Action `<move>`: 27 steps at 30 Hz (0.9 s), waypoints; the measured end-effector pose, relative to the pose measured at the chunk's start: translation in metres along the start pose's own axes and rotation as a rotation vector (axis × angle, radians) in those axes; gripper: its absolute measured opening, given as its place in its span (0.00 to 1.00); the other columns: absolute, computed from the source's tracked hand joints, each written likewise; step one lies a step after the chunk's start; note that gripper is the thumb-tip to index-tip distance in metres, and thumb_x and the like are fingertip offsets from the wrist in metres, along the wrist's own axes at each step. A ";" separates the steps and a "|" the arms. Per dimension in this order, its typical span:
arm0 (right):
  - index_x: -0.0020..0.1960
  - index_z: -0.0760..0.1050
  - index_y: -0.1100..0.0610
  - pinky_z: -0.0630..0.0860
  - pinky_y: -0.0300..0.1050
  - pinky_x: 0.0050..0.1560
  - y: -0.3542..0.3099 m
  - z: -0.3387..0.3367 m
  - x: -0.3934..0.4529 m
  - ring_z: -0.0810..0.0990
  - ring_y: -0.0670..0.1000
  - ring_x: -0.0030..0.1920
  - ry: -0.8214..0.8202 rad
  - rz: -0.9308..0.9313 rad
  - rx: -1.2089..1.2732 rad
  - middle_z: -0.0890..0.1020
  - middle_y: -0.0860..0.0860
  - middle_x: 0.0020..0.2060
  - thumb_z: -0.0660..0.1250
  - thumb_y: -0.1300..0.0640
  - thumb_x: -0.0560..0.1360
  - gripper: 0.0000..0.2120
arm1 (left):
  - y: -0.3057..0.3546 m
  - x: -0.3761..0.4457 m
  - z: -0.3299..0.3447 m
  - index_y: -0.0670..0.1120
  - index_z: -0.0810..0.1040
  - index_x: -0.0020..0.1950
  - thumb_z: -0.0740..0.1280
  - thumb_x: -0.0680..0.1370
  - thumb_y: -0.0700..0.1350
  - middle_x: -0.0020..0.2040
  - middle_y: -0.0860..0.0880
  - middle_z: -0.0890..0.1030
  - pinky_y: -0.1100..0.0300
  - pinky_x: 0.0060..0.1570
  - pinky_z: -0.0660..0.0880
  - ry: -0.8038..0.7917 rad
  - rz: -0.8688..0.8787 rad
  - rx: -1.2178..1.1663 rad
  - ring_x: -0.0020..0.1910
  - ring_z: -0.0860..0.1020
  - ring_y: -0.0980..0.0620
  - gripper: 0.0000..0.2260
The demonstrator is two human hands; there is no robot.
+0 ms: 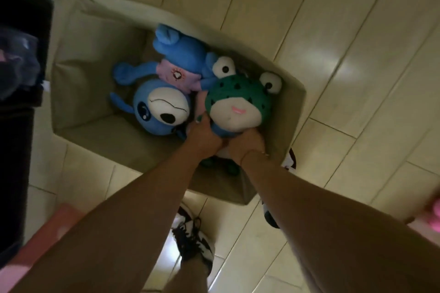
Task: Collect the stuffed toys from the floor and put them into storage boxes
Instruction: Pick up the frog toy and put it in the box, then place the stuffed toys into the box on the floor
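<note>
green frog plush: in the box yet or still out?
In, not released. The frog plush sits inside the box walls beside the blue plush; left hand and right hand grip it.

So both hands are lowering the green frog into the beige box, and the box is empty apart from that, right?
Not empty. The head view shows a blue plush in a pink shirt already lying in the box. The rest holds: left hand and right hand both grip the frog from below, over the box.

Pale tiled floor (333, 31) with glossy reflections. Black-and-white lace-up sneakers (192, 242) stand on it near the bottom edge. Dark furniture (21, 31) lines the left edge; a pink object (35, 252) sits bottom left.
</note>
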State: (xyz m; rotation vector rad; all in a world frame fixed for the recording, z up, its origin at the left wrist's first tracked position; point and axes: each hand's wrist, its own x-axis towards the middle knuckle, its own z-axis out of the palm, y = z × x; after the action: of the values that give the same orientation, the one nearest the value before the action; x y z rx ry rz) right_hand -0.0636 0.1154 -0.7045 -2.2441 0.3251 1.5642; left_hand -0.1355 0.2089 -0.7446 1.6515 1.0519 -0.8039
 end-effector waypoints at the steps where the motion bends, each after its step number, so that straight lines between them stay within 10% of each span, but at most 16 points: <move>1: 0.70 0.66 0.60 0.70 0.44 0.62 -0.001 -0.005 -0.012 0.72 0.56 0.66 -0.009 -0.004 0.034 0.73 0.57 0.67 0.65 0.59 0.76 0.23 | 0.004 -0.007 -0.006 0.48 0.51 0.78 0.74 0.69 0.52 0.74 0.44 0.65 0.52 0.67 0.70 -0.027 -0.022 -0.030 0.72 0.66 0.42 0.45; 4: 0.69 0.62 0.62 0.66 0.45 0.66 0.003 -0.025 -0.064 0.69 0.58 0.68 0.022 0.002 0.086 0.70 0.58 0.68 0.64 0.61 0.76 0.23 | 0.024 -0.055 -0.022 0.46 0.48 0.78 0.74 0.72 0.37 0.66 0.50 0.68 0.77 0.44 0.72 -0.057 -0.068 -0.077 0.66 0.69 0.51 0.44; 6: 0.70 0.62 0.62 0.68 0.46 0.63 0.006 -0.042 -0.106 0.71 0.60 0.65 0.021 -0.036 0.133 0.72 0.60 0.66 0.62 0.60 0.77 0.22 | 0.038 -0.096 -0.030 0.46 0.64 0.71 0.75 0.71 0.39 0.59 0.51 0.75 0.77 0.40 0.71 -0.059 0.009 0.007 0.60 0.75 0.50 0.33; 9: 0.68 0.67 0.60 0.70 0.46 0.64 0.016 -0.074 -0.179 0.73 0.56 0.64 -0.053 -0.096 0.179 0.75 0.54 0.63 0.60 0.37 0.74 0.33 | 0.049 -0.153 -0.051 0.47 0.74 0.63 0.74 0.68 0.58 0.59 0.49 0.78 0.60 0.55 0.76 -0.106 0.066 0.082 0.61 0.76 0.46 0.28; 11: 0.74 0.60 0.60 0.66 0.46 0.68 0.026 -0.100 -0.235 0.69 0.56 0.70 -0.020 -0.079 0.243 0.71 0.55 0.69 0.63 0.45 0.77 0.31 | 0.071 -0.200 -0.071 0.52 0.70 0.70 0.73 0.66 0.65 0.69 0.50 0.72 0.48 0.66 0.71 -0.134 0.128 0.071 0.69 0.70 0.47 0.36; 16: 0.77 0.55 0.55 0.66 0.43 0.67 0.049 -0.178 -0.381 0.69 0.56 0.70 0.300 -0.226 0.458 0.69 0.55 0.71 0.65 0.50 0.77 0.33 | 0.196 -0.376 -0.123 0.59 0.58 0.74 0.74 0.72 0.53 0.72 0.58 0.62 0.64 0.64 0.68 -0.157 0.465 0.069 0.70 0.64 0.59 0.36; 23: 0.71 0.65 0.54 0.74 0.50 0.61 0.177 -0.226 -0.548 0.77 0.58 0.60 0.601 -0.180 0.758 0.76 0.57 0.64 0.67 0.45 0.75 0.28 | 0.279 -0.553 -0.064 0.64 0.56 0.75 0.71 0.66 0.67 0.77 0.56 0.57 0.46 0.72 0.63 -0.241 0.703 0.270 0.75 0.58 0.54 0.42; 27: 0.75 0.59 0.54 0.71 0.45 0.62 0.278 -0.216 -0.605 0.77 0.56 0.63 0.664 -0.091 0.865 0.77 0.56 0.63 0.65 0.37 0.73 0.37 | 0.290 -0.614 0.039 0.61 0.55 0.77 0.73 0.70 0.59 0.77 0.56 0.56 0.46 0.73 0.62 -0.420 0.766 0.449 0.73 0.57 0.58 0.40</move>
State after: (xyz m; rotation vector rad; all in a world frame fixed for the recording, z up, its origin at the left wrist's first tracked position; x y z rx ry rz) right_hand -0.2046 -0.2467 -0.1227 -1.9140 0.8631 0.4091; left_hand -0.1212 -0.0324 -0.1089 1.9335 -0.0929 -0.8293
